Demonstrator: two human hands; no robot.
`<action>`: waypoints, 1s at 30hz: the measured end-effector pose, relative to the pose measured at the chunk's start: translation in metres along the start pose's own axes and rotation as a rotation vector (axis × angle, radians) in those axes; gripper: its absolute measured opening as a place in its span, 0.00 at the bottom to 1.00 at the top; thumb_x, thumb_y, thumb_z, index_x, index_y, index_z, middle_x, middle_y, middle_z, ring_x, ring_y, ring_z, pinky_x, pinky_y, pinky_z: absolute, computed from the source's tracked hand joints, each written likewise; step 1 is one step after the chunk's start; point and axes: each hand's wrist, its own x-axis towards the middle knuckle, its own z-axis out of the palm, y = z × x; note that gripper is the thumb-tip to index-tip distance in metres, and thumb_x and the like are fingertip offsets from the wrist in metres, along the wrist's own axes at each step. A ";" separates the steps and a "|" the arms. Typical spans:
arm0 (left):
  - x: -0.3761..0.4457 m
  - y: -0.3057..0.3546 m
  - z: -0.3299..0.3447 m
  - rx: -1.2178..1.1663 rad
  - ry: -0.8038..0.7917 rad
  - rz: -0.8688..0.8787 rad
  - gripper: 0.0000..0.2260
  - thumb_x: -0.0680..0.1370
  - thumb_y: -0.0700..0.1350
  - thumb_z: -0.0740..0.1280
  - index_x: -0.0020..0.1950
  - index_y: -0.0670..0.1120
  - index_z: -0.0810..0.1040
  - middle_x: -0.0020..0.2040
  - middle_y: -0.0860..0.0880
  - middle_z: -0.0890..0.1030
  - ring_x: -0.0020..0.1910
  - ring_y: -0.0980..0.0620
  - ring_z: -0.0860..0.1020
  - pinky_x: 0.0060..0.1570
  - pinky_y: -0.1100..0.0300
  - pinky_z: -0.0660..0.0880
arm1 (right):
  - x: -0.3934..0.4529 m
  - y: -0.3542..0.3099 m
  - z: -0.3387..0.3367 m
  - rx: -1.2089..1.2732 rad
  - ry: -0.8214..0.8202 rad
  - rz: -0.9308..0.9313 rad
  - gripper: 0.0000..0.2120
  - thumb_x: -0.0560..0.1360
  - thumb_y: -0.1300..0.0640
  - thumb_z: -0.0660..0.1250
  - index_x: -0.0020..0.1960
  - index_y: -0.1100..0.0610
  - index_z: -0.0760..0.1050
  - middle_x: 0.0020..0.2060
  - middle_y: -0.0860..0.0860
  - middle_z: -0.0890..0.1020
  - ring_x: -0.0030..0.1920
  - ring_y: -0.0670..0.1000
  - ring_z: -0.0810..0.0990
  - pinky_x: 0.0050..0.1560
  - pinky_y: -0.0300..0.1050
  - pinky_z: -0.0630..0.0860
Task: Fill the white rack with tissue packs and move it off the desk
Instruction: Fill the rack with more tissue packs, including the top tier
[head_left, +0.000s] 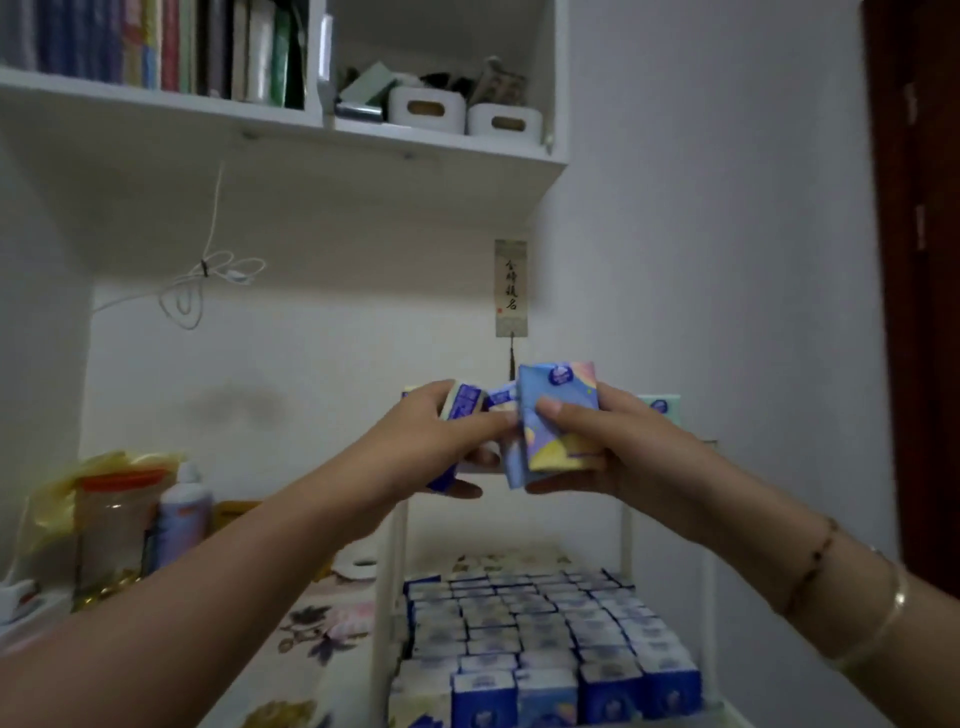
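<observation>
The white rack (385, 613) stands on the desk at lower centre-right. Its lower shelf holds several rows of upright blue-and-white tissue packs (545, 639). Both my hands are raised at the level of the rack's upper tier. My left hand (447, 441) grips a blue-and-white tissue pack (465, 402). My right hand (587, 441) holds a pastel blue, pink and yellow tissue pack (558, 410), thumb pressed on its front. The two packs touch. A mint-green pack (660, 405) shows just behind my right hand. The upper tier itself is mostly hidden by my hands.
On the desk's left stand a glass jar (111, 530) with a red lid, a white bottle (184, 514) and a yellow bag (57, 493). A roll of tape (358, 564) lies by the rack. Wall shelves (280, 119) with books and bins hang overhead. The wall is close on the right.
</observation>
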 end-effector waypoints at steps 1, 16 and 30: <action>0.004 0.004 0.006 -0.031 0.035 0.013 0.10 0.74 0.49 0.71 0.52 0.46 0.78 0.44 0.46 0.84 0.38 0.55 0.82 0.32 0.63 0.78 | 0.001 -0.003 -0.002 0.012 0.010 -0.017 0.14 0.79 0.56 0.61 0.63 0.57 0.73 0.52 0.57 0.84 0.48 0.53 0.84 0.45 0.47 0.82; 0.102 0.051 0.091 -0.036 0.163 0.169 0.10 0.74 0.44 0.68 0.55 0.44 0.76 0.45 0.46 0.79 0.39 0.52 0.78 0.27 0.64 0.74 | 0.051 -0.005 -0.143 -0.112 0.927 -0.100 0.13 0.80 0.53 0.53 0.63 0.56 0.62 0.50 0.53 0.72 0.41 0.49 0.73 0.34 0.41 0.67; 0.126 0.031 0.097 -0.047 0.231 0.085 0.09 0.73 0.42 0.67 0.53 0.43 0.76 0.49 0.43 0.81 0.48 0.46 0.82 0.26 0.63 0.75 | 0.107 0.046 -0.166 -0.925 0.612 0.125 0.07 0.74 0.61 0.65 0.40 0.57 0.67 0.53 0.61 0.79 0.52 0.59 0.77 0.44 0.41 0.68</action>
